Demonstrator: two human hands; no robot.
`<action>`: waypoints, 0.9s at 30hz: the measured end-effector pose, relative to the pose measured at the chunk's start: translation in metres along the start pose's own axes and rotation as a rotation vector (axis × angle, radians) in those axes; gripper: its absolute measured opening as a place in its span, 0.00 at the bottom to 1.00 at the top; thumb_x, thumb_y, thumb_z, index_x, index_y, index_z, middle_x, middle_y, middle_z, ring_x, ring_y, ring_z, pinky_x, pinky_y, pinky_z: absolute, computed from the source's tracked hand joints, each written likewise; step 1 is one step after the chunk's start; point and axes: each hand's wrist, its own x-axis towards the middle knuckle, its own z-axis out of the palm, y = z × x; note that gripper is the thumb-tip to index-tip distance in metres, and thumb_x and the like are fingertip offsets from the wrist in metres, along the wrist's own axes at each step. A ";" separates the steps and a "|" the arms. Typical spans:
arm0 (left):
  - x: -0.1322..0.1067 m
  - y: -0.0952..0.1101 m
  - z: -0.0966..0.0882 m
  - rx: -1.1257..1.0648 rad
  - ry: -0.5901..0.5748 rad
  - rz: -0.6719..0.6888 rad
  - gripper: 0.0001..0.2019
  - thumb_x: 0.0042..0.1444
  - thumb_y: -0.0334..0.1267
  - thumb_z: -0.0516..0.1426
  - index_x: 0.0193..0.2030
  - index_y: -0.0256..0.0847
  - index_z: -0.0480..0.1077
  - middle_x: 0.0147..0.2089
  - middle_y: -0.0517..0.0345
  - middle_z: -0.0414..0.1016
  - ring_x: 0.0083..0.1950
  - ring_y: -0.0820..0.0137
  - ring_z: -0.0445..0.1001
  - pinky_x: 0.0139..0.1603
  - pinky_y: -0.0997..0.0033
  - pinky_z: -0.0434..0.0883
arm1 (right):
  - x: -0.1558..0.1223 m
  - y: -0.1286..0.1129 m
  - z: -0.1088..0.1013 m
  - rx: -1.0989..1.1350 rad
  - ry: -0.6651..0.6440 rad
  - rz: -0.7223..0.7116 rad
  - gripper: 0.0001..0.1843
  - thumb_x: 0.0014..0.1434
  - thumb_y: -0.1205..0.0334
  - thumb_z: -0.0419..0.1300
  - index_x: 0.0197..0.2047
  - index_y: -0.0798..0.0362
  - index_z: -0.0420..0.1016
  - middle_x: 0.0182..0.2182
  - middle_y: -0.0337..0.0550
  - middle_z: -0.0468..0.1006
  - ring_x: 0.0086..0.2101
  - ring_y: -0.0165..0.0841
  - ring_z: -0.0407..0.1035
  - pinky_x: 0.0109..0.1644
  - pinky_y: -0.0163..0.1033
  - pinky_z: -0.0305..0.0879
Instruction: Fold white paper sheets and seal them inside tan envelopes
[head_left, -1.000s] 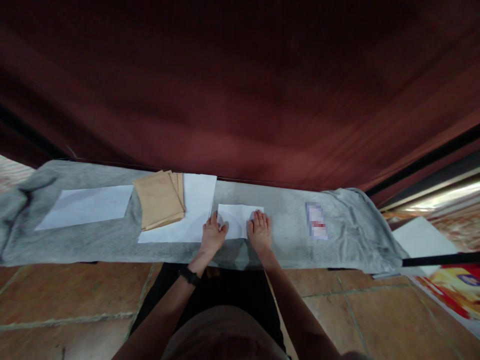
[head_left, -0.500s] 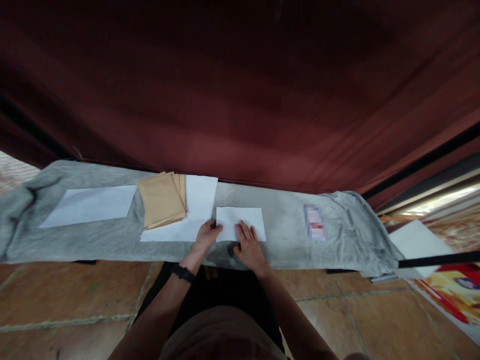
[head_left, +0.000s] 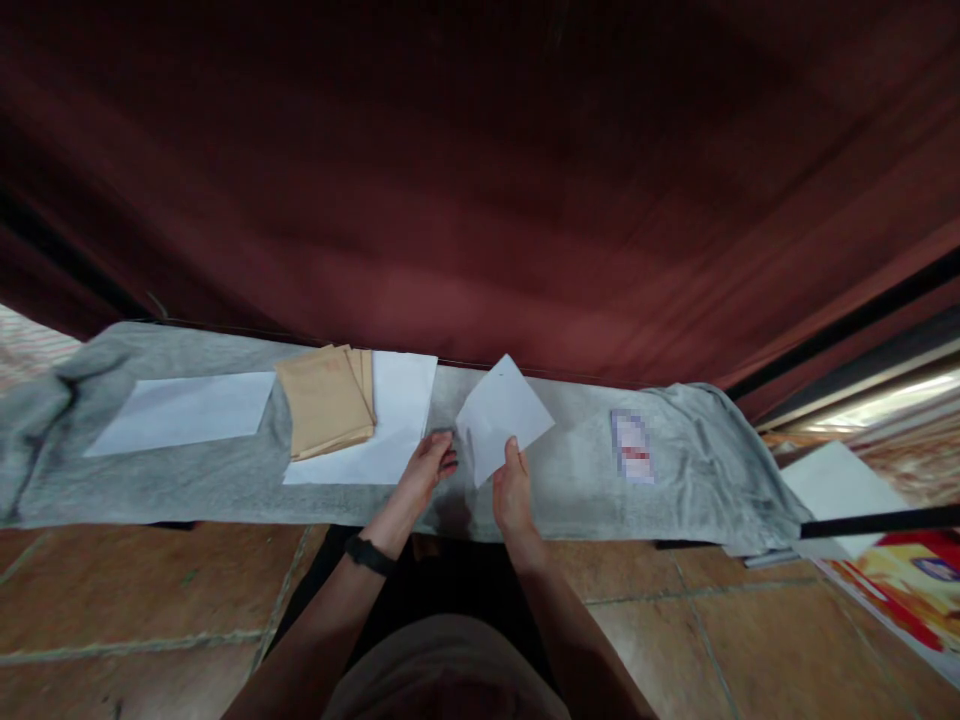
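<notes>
A folded white sheet of paper [head_left: 504, 415] is tilted with one corner up, raised off the grey cloth. My right hand [head_left: 513, 492] grips its lower edge, thumb on top and the other fingers hidden beneath. Just left of that sheet is my left hand [head_left: 430, 464], its fingers loosely bent and apart with nothing between them. Beneath and beyond my left wrist lie larger white sheets [head_left: 405, 390], partly covered by a stack of brown paper envelopes [head_left: 326, 402].
A grey cloth [head_left: 577, 490] covers the long narrow bench. Another white sheet [head_left: 187, 408] lies at the left. On the right is a small blurred packet or card [head_left: 632, 446]. A dark red curtain [head_left: 480, 220] hangs behind the bench, and white paper [head_left: 840, 485] sits past its right end.
The folded sheet was flat under both hands; now my right hand has picked it up and turned it to a diamond angle. My left hand has let go of its edge.
</notes>
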 end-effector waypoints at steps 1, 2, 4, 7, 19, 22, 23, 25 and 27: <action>-0.002 -0.005 0.003 0.002 -0.034 -0.019 0.23 0.58 0.53 0.63 0.53 0.39 0.72 0.53 0.43 0.81 0.48 0.59 0.83 0.45 0.60 0.80 | 0.001 -0.002 0.002 0.111 0.023 0.031 0.32 0.75 0.47 0.36 0.66 0.58 0.66 0.50 0.55 0.83 0.50 0.42 0.78 0.53 0.49 0.76; -0.003 -0.011 0.006 -0.011 -0.067 -0.023 0.24 0.57 0.51 0.64 0.55 0.38 0.72 0.54 0.42 0.82 0.48 0.58 0.83 0.46 0.60 0.80 | 0.000 -0.002 0.002 0.210 0.045 0.069 0.32 0.75 0.46 0.38 0.66 0.59 0.66 0.50 0.56 0.83 0.50 0.42 0.78 0.52 0.49 0.76; -0.002 -0.021 0.010 -0.014 -0.104 0.013 0.25 0.55 0.46 0.65 0.56 0.36 0.73 0.53 0.42 0.82 0.49 0.56 0.83 0.48 0.59 0.80 | -0.003 0.004 0.000 0.310 0.091 0.159 0.28 0.72 0.47 0.44 0.63 0.57 0.69 0.48 0.54 0.83 0.49 0.43 0.79 0.51 0.48 0.77; 0.006 -0.027 0.008 0.138 -0.079 0.162 0.29 0.53 0.38 0.65 0.62 0.34 0.70 0.53 0.44 0.83 0.51 0.55 0.82 0.51 0.56 0.80 | -0.011 0.026 -0.013 0.265 0.152 0.301 0.22 0.66 0.51 0.52 0.57 0.53 0.72 0.44 0.49 0.84 0.43 0.41 0.80 0.46 0.45 0.78; 0.033 -0.007 -0.001 1.234 0.007 0.492 0.41 0.59 0.27 0.53 0.79 0.36 0.45 0.61 0.39 0.76 0.54 0.56 0.81 0.57 0.60 0.75 | -0.016 0.059 -0.067 -0.609 0.110 -0.115 0.28 0.69 0.58 0.46 0.70 0.54 0.61 0.67 0.58 0.65 0.67 0.43 0.59 0.68 0.54 0.61; 0.023 -0.017 0.005 1.384 0.114 0.617 0.34 0.63 0.28 0.49 0.77 0.35 0.52 0.68 0.34 0.69 0.62 0.51 0.75 0.62 0.53 0.72 | -0.006 0.054 -0.051 -0.781 -0.111 -0.251 0.27 0.73 0.61 0.43 0.71 0.54 0.62 0.70 0.55 0.63 0.70 0.41 0.55 0.71 0.54 0.59; 0.020 -0.022 0.007 1.430 0.149 0.668 0.32 0.64 0.28 0.48 0.75 0.34 0.55 0.71 0.33 0.65 0.67 0.49 0.71 0.65 0.48 0.69 | -0.003 0.054 -0.045 -0.830 -0.163 -0.279 0.27 0.73 0.62 0.43 0.71 0.55 0.61 0.71 0.56 0.62 0.71 0.41 0.54 0.71 0.55 0.58; 0.018 -0.032 0.012 1.490 0.140 0.764 0.28 0.66 0.29 0.46 0.73 0.35 0.60 0.76 0.36 0.57 0.76 0.47 0.58 0.72 0.42 0.60 | 0.003 0.056 -0.034 -0.935 -0.256 -0.314 0.27 0.73 0.64 0.44 0.72 0.58 0.62 0.71 0.58 0.61 0.71 0.41 0.52 0.72 0.55 0.56; 0.021 -0.043 0.017 1.501 0.010 0.836 0.27 0.67 0.30 0.45 0.72 0.37 0.61 0.78 0.42 0.55 0.79 0.52 0.50 0.75 0.43 0.55 | 0.008 0.059 -0.027 -1.044 -0.331 -0.317 0.27 0.72 0.66 0.46 0.72 0.59 0.62 0.71 0.58 0.62 0.71 0.41 0.53 0.73 0.55 0.52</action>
